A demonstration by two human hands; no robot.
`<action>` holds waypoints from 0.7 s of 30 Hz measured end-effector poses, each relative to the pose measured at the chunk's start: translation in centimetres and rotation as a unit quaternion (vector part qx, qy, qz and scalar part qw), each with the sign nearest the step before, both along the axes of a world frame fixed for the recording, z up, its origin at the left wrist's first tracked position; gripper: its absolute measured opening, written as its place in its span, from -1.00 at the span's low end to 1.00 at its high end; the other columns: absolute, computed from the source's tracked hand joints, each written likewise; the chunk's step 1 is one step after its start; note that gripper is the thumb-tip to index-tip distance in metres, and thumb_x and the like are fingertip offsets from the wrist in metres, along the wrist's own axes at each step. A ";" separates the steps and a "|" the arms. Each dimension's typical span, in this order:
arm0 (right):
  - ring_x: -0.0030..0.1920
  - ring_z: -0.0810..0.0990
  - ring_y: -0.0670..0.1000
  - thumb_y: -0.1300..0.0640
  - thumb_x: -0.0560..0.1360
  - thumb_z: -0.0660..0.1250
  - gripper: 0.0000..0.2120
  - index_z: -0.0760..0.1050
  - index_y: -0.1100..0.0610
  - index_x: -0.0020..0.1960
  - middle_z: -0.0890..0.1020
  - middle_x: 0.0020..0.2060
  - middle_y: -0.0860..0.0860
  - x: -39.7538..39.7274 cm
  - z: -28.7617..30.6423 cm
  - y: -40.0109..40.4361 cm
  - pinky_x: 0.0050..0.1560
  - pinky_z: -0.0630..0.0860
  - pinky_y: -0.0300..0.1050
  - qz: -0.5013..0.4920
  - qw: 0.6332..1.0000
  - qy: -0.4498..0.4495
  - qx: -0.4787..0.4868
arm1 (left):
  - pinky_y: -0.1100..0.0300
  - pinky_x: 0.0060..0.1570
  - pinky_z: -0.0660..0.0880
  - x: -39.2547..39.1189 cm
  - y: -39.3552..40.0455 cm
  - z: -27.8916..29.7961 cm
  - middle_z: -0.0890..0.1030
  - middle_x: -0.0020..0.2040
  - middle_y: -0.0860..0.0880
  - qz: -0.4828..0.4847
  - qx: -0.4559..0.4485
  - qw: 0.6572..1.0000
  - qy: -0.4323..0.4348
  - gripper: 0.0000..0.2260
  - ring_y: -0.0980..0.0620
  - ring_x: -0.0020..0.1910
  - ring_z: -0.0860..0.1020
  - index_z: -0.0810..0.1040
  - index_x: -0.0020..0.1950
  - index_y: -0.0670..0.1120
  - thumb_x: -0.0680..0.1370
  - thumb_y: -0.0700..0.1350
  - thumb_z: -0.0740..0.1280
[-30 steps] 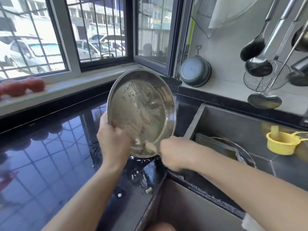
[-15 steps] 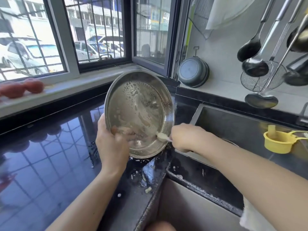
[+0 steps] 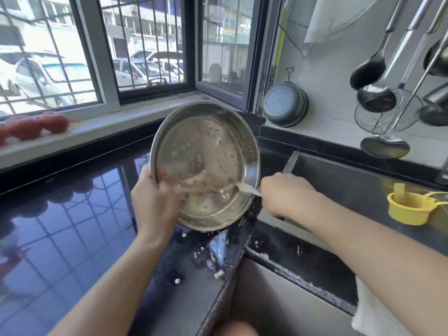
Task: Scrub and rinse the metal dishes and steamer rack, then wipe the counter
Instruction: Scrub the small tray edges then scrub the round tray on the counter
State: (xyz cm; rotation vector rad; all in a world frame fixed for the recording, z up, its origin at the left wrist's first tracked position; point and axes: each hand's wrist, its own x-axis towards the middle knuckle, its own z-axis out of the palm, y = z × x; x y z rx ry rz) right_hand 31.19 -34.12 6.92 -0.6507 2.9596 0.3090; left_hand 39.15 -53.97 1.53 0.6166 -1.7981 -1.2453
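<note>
A round metal dish (image 3: 206, 151), soapy and smeared inside, stands tilted on its lower edge on the black counter (image 3: 60, 238), its inside facing me. My left hand (image 3: 152, 202) grips its lower left rim. My right hand (image 3: 286, 192) is at the dish's lower right rim, closed on a small pale scrubbing cloth (image 3: 247, 189) that touches the inside wall. The steamer rack is not visible.
The sink (image 3: 358, 180) lies to the right, with a yellow cup (image 3: 409, 209) on its ledge. Ladles and a wire skimmer (image 3: 385, 115) hang on the right wall beside a dark pot (image 3: 286, 105). Foam bits dot the counter under the dish. Red tomatoes (image 3: 36, 126) sit on the windowsill.
My right hand has moved from the bottom of the dish to its lower right rim with the cloth. The dish and left hand stay nearly in place.
</note>
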 end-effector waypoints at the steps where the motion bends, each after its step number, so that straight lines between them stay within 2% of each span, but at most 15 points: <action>1: -0.14 0.49 0.13 0.25 0.54 0.23 -0.77 0.57 0.08 0.12 0.53 -0.09 0.08 0.6 -0.1 -0.1 -0.14 0.47 0.00 0.002 1.000 0.024 -0.010 | 0.44 -0.35 0.32 0.1 0.5 0.0 0.46 -0.28 0.05 -0.003 -0.010 1.000 0.007 -0.66 0.33 -0.33 0.45 0.33 -0.23 0.07 0.73 -0.16 0.15; 2: -0.14 0.48 0.14 0.24 0.55 0.22 -0.83 0.53 0.04 0.01 0.56 -0.06 0.10 1.5 -0.4 -0.3 -0.16 0.45 -0.01 0.008 1.000 0.025 -0.011 | 0.47 -0.32 0.33 0.0 0.7 -0.2 0.51 -0.25 0.05 -0.008 -0.017 1.000 0.022 -0.68 0.34 -0.30 0.47 0.37 -0.20 0.11 0.73 -0.15 0.16; 3: -0.16 0.49 0.15 0.24 0.56 0.21 -0.88 0.46 0.06 -0.09 0.58 -0.04 0.11 2.6 -1.0 -0.7 -0.18 0.46 -0.03 0.020 1.000 -0.006 -0.017 | 0.48 -0.26 0.34 0.0 0.8 -0.3 0.56 -0.20 0.05 -0.013 -0.023 0.999 0.036 -0.71 0.32 -0.23 0.50 0.42 -0.14 0.14 0.73 -0.15 0.17; 4: -0.16 0.51 0.15 0.23 0.57 0.20 -0.87 0.47 0.09 -0.11 0.60 -0.03 0.12 3.9 -1.5 -1.2 -0.19 0.48 -0.05 0.038 0.997 -0.055 -0.034 | 0.45 -0.18 0.38 -0.2 0.7 -0.5 0.60 -0.14 0.06 -0.016 -0.028 0.998 0.049 -0.73 0.26 -0.16 0.54 0.46 -0.07 0.17 0.73 -0.15 0.17; 6: -0.10 0.56 0.19 0.19 0.63 0.17 -0.78 0.61 0.14 0.05 0.62 0.01 0.15 5.0 -2.4 -1.9 -0.15 0.50 -0.09 0.080 0.986 -0.141 -0.045 | 0.18 -0.01 0.52 -0.5 0.4 -1.1 0.63 -0.06 0.05 -0.016 -0.026 0.997 0.070 -0.71 0.08 -0.05 0.59 0.52 0.02 0.25 0.71 -0.15 0.18; 8: 0.00 0.58 0.17 0.18 0.66 0.15 -0.71 0.62 0.16 0.23 0.63 0.03 0.12 4.0 -2.0 -1.7 -0.07 0.49 -0.12 0.090 0.980 -0.171 -0.049 | -0.06 0.09 0.56 -0.6 0.0 -1.6 0.64 0.01 0.01 -0.011 -0.010 0.996 0.086 -0.77 0.02 0.02 0.61 0.57 0.18 0.17 0.68 -0.09 0.18; 10: -0.06 0.58 0.15 0.18 0.65 0.16 -0.68 0.58 0.12 0.31 0.61 -0.01 0.09 2.5 -1.1 -0.4 -0.10 0.46 -0.12 0.058 0.990 -0.124 -0.024 | -0.10 0.15 0.53 -0.6 -0.2 -1.9 0.63 0.04 -0.03 -0.001 -0.009 0.996 0.084 -0.71 0.04 0.01 0.56 0.56 0.34 0.05 0.67 -0.09 0.17; 13: -0.15 0.52 0.14 0.21 0.57 0.19 -0.66 0.56 0.09 0.29 0.51 -0.08 0.08 1.1 -0.6 1.5 -0.14 0.46 -0.05 -0.023 0.999 -0.026 -0.012 | -0.15 0.18 0.50 -0.6 0.4 -1.7 0.59 0.04 -0.06 0.002 -0.021 0.996 0.085 -0.66 -0.04 0.02 0.52 0.53 0.41 0.02 0.68 -0.17 0.17; 15: -0.14 0.49 0.15 0.17 0.60 0.19 -0.69 0.56 0.11 0.29 0.54 -0.05 0.11 2.5 -1.0 0.7 -0.12 0.46 -0.06 0.015 0.998 -0.056 -0.009 | -0.16 0.25 0.48 -0.6 1.0 -1.4 0.58 0.09 -0.02 -0.008 -0.020 0.996 0.091 -0.64 -0.05 0.09 0.54 0.51 0.45 0.03 0.68 -0.16 0.17; 18: -0.03 0.57 0.17 0.16 0.66 0.15 -0.66 0.58 0.07 0.34 0.63 0.12 0.13 4.2 -2.1 -0.5 0.00 0.56 -0.08 0.100 0.984 -0.147 -0.018 | -0.16 0.35 0.44 -0.6 0.9 -1.7 0.60 0.24 -0.01 -0.017 -0.022 0.994 0.102 -0.63 -0.05 0.26 0.53 0.48 0.48 0.06 0.69 -0.14 0.17; 19: -0.02 0.59 0.16 0.16 0.65 0.16 -0.65 0.58 0.03 0.35 0.64 0.11 0.11 3.4 -2.3 -0.3 0.00 0.56 -0.08 0.089 0.985 -0.148 -0.019 | -0.18 0.35 0.44 -0.7 0.6 -1.9 0.60 0.25 -0.03 -0.016 -0.022 0.994 0.102 -0.64 -0.05 0.27 0.53 0.48 0.47 0.05 0.69 -0.16 0.18; 21: -0.16 0.55 0.13 0.13 0.61 0.20 -0.68 0.60 0.03 0.29 0.61 -0.06 0.09 1.2 -2.5 0.6 -0.11 0.54 -0.05 0.028 0.996 -0.083 -0.034 | -0.17 0.36 0.44 -0.7 0.4 -2.1 0.60 0.27 -0.01 -0.017 -0.022 0.995 0.096 -0.61 -0.04 0.29 0.53 0.48 0.47 0.06 0.68 -0.21 0.17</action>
